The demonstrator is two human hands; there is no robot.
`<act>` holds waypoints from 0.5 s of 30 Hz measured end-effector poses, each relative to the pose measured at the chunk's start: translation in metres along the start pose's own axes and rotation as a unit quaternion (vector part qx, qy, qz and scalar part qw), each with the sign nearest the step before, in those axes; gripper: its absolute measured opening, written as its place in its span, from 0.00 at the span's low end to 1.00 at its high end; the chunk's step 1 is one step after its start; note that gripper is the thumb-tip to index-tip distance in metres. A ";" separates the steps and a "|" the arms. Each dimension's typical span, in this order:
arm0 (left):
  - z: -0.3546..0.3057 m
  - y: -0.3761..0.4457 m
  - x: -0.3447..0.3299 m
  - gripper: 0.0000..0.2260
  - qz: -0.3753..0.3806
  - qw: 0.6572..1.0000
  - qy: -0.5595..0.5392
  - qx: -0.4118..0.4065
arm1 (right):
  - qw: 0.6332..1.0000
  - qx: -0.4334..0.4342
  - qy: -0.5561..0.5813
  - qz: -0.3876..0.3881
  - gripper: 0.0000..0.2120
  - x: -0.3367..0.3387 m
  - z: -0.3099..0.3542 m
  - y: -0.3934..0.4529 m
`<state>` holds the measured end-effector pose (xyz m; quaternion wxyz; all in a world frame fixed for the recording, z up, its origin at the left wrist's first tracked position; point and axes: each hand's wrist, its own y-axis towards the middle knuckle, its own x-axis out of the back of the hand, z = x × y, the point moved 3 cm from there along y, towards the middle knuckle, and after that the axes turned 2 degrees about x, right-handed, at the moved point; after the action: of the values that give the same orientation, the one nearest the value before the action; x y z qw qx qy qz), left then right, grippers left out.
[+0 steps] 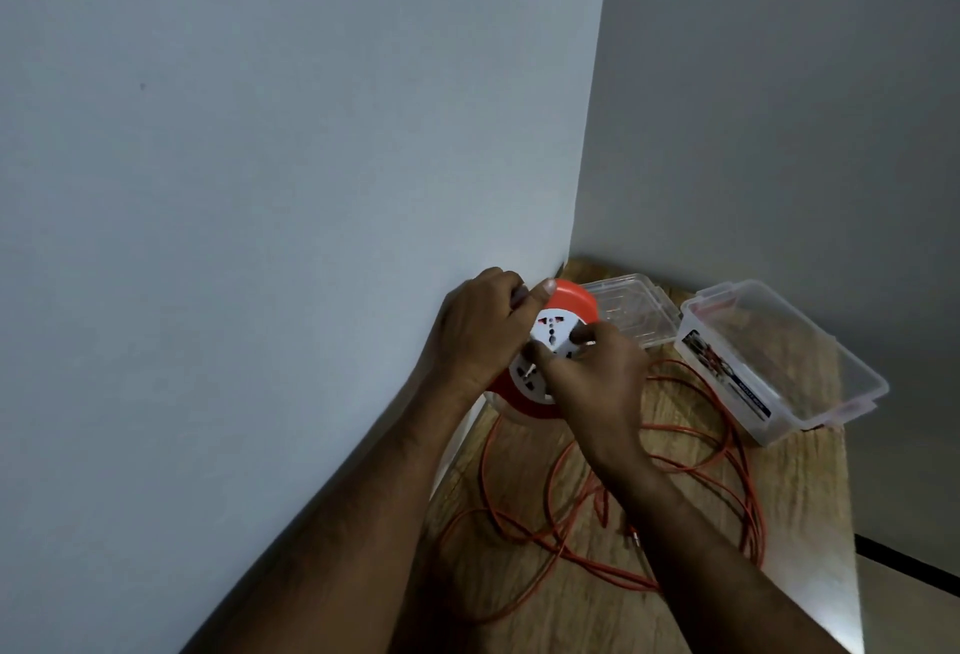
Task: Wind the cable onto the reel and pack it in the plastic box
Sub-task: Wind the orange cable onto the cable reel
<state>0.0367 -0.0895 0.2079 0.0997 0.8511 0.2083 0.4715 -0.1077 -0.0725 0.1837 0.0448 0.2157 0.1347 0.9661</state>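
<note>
While most of the orange cable (pixel 613 513) lies in loose loops on the wooden table (pixel 810 508), the winding is, as I judge it, only at the start. Much cable is left to bring onto the reel (pixel 563 321), and after that the reel must go into the plastic box (pixel 779 357). The box stands open at the far right of the table, and its clear lid (pixel 631 313) lies beside it, just behind the reel.

Both hands hold the reel up above the far left part of the table, close to the grey wall (pixel 260 160). The left hand (pixel 480 328) grips the orange rim from the left side, with the thumb lying over the top edge. The right hand (pixel 597 373) is in front of the white socket face; its thumb and fingers are curled and pinch something at the middle of that face, maybe a winding knob, but I cannot tell exactly what it is. The loose loops lie below and to the right of the hands, partly under the right forearm, and one strand goes up toward the reel.
</note>
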 end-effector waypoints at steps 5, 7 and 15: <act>0.002 0.000 0.000 0.19 -0.003 1.000 0.007 -0.005 | 0.990 -0.120 0.076 0.020 0.17 -0.007 -0.008 -0.002; 0.002 -0.001 0.000 0.18 -0.009 1.000 0.000 -0.007 | 0.999 -0.003 -0.041 0.005 0.17 0.006 0.000 -0.006; -0.001 0.006 0.003 0.19 0.009 1.000 -0.013 -0.005 | 0.857 0.392 -0.304 0.140 0.30 0.013 -0.002 -0.014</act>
<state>0.0388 -0.0938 0.2134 0.1022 0.8585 0.1971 0.4622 -0.1204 -0.0581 0.1834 -0.1401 0.5149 0.4505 0.7158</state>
